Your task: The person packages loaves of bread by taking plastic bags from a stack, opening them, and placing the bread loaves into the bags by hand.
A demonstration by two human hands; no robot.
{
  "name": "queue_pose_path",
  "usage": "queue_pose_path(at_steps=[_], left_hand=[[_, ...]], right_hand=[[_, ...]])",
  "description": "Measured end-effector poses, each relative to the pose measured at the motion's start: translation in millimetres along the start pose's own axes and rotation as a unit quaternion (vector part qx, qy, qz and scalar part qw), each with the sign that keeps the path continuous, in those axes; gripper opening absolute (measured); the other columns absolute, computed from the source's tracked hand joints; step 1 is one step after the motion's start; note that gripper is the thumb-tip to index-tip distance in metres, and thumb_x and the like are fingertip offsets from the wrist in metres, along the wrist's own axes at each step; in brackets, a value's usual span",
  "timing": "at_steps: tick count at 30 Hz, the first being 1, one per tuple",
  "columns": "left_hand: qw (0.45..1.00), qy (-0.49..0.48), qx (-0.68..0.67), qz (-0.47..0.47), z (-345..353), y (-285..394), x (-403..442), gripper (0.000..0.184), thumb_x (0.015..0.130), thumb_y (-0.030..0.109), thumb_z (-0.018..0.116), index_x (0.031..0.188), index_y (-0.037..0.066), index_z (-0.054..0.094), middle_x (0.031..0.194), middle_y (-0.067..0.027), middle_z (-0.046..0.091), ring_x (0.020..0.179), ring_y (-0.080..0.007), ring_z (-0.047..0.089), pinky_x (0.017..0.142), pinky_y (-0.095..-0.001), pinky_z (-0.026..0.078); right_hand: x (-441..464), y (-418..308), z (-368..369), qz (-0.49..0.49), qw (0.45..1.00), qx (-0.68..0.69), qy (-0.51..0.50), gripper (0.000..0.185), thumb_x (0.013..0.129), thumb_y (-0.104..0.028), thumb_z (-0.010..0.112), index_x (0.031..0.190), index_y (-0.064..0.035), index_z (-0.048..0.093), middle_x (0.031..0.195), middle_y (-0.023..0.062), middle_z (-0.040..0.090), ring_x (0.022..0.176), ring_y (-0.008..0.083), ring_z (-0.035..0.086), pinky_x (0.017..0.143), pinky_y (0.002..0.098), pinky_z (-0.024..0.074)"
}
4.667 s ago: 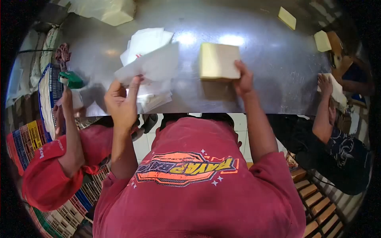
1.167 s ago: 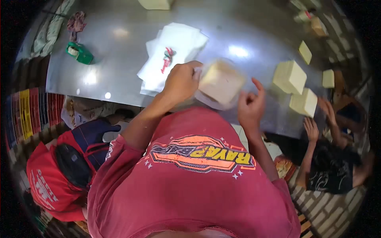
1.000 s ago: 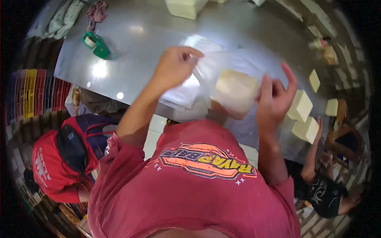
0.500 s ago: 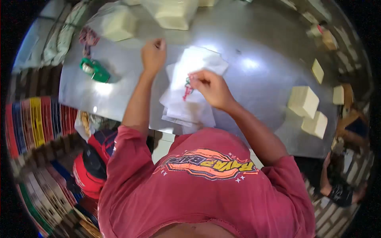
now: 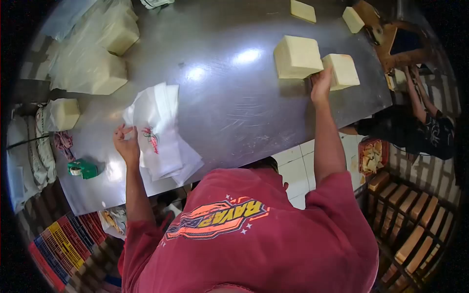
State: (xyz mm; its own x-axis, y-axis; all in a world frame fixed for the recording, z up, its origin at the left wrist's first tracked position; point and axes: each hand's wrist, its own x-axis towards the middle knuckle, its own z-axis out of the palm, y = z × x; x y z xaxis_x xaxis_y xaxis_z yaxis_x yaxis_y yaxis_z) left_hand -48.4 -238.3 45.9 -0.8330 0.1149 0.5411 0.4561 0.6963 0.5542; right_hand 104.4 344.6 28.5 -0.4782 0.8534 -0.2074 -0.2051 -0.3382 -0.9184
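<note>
Cream block [image 5: 298, 57] just beside second cream block [image 5: 345, 72]; white printed bags [image 5: 163, 134] fanned flat on metal table [image 5: 229, 112]

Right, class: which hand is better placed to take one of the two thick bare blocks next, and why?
Probably the right hand: it is at the edge of the right block, with the left block close by. The left hand is well away, beside the bags.

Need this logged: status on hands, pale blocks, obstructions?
Left hand open beside printed sheets. Right hand at right pale block, grip unclear. Neighbouring block close on its left.
</note>
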Motion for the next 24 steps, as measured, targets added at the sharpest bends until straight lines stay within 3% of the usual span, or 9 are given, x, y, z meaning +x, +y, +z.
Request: queue_pose_path(at_steps=[4, 9, 10, 12, 13, 15, 18, 22, 24], left_hand=[[0.946, -0.113, -0.157, -0.258, -37.5, 26.7, -3.9, 0.016, 0.086, 0.0, 0.063, 0.099, 0.0, 0.054, 0.09, -0.007, 0.062, 0.092, -0.0139, 0.061, 0.079, -0.025, 0.047], [0.93, -0.047, -0.251, -0.263, -52.7, 129.7, 7.9, 0.026, 0.088, 0.002, 0.061, 0.111, -0.002, 0.051, 0.101, -0.0107, 0.066, 0.09, -0.0155, 0.063, 0.08, -0.0267, 0.049], [0.929, -0.041, -0.273, -0.247, -53.8, 142.4, 9.3, 0.029, 0.088, 0.002, 0.061, 0.115, -0.002, 0.05, 0.102, -0.0111, 0.066, 0.088, -0.0156, 0.063, 0.079, -0.0266, 0.049], [0.928, -0.045, -0.291, -0.228, -53.3, 162.8, 9.9, 0.025, 0.088, 0.003, 0.062, 0.112, -0.002, 0.055, 0.094, -0.0083, 0.067, 0.083, -0.0146, 0.063, 0.077, -0.0253, 0.049], [0.933, -0.057, -0.276, -0.225, -55.1, 171.2, 7.6, 0.02, 0.088, 0.003, 0.062, 0.107, -0.002, 0.059, 0.092, -0.007, 0.067, 0.082, -0.014, 0.063, 0.075, -0.0247, 0.048], [0.965, -0.131, -0.151, -0.171, -58.0, 183.3, 1.6, 0.009, 0.088, 0.004, 0.063, 0.096, 0.0, 0.064, 0.088, -0.0046, 0.065, 0.077, -0.0131, 0.061, 0.072, -0.0241, 0.046], [0.948, -0.213, -0.144, 0.187, -57.8, 217.1, 6.7, 0.026, 0.079, -0.008, 0.055, 0.101, 0.001, 0.065, 0.091, -0.0131, 0.066, 0.085, -0.0282, 0.059, 0.077, -0.0335, 0.047], [0.909, -0.221, -0.236, 0.265, -57.9, 237.1, -1.9, 0.036, 0.076, -0.01, 0.05, 0.105, 0.003, 0.066, 0.104, -0.0117, 0.068, 0.084, -0.0281, 0.06, 0.078, -0.0351, 0.048], [0.901, -0.206, -0.268, 0.273, -58.5, 238.1, 1.3, 0.037, 0.075, -0.009, 0.048, 0.104, 0.003, 0.067, 0.107, -0.0115, 0.068, 0.083, -0.0277, 0.061, 0.077, -0.035, 0.048]], right_hand=[[46.0, -8.0, -0.2, 0.114, 0.975, 0.015, -0.188, 0.042, 0.09, -0.028, 0.054, 0.121, 0.0009, 0.052, 0.119, 0.0117, 0.059, 0.115, 0.0262, 0.052, 0.102, 0.0406, 0.0354], [6.4, 27.0, 16.3, 0.243, 0.924, -0.035, -0.292, 0.042, 0.082, -0.017, 0.06, 0.12, -0.0003, 0.053, 0.117, 0.0116, 0.058, 0.114, 0.0242, 0.052, 0.101, 0.0383, 0.0371], [-28.7, 34.2, 16.3, 0.108, 0.922, -0.105, -0.356, 0.048, 0.081, -0.016, 0.061, 0.125, -0.0002, 0.049, 0.121, 0.0115, 0.057, 0.114, 0.0234, 0.052, 0.102, 0.0381, 0.036], [-101.5, 44.0, 33.1, 0.091, 0.91, -0.097, -0.393, 0.059, 0.081, -0.018, 0.06, 0.134, 0.001, 0.043, 0.127, 0.0124, 0.053, 0.118, 0.0223, 0.049, 0.103, 0.0361, 0.0346], [-129.6, 47.0, 46.7, 0.214, 0.905, -0.025, -0.366, 0.064, 0.081, -0.021, 0.059, 0.138, 0.0021, 0.04, 0.13, 0.0135, 0.052, 0.12, 0.0222, 0.047, 0.103, 0.0342, 0.0344], [-173.9, 34.1, 58.3, 0.149, 0.898, -0.091, -0.404, 0.072, 0.082, -0.022, 0.063, 0.142, 0.0026, 0.033, 0.139, 0.0156, 0.044, 0.128, 0.0236, 0.041, 0.107, 0.0331, 0.0312], [-235.3, -44.7, 93.5, -0.26, 0.815, -0.347, -0.385, 0.074, 0.078, -0.024, 0.073, 0.14, -0.0058, 0.037, 0.135, 0.018, 0.044, 0.129, 0.0294, 0.039, 0.105, 0.0382, 0.0332], [-257.3, -111.7, 118.1, -0.43, 0.643, -0.296, -0.561, 0.039, 0.071, -0.016, 0.076, 0.108, -0.0116, 0.062, 0.12, 0.011, 0.056, 0.114, 0.0298, 0.051, 0.093, 0.0417, 0.0403], [-270.4, -135.6, 134.8, -0.502, 0.627, -0.3, -0.515, 0.026, 0.07, -0.012, 0.074, 0.093, -0.0103, 0.063, 0.109, 0.007, 0.06, 0.104, 0.0279, 0.054, 0.087, 0.0406, 0.0418]])
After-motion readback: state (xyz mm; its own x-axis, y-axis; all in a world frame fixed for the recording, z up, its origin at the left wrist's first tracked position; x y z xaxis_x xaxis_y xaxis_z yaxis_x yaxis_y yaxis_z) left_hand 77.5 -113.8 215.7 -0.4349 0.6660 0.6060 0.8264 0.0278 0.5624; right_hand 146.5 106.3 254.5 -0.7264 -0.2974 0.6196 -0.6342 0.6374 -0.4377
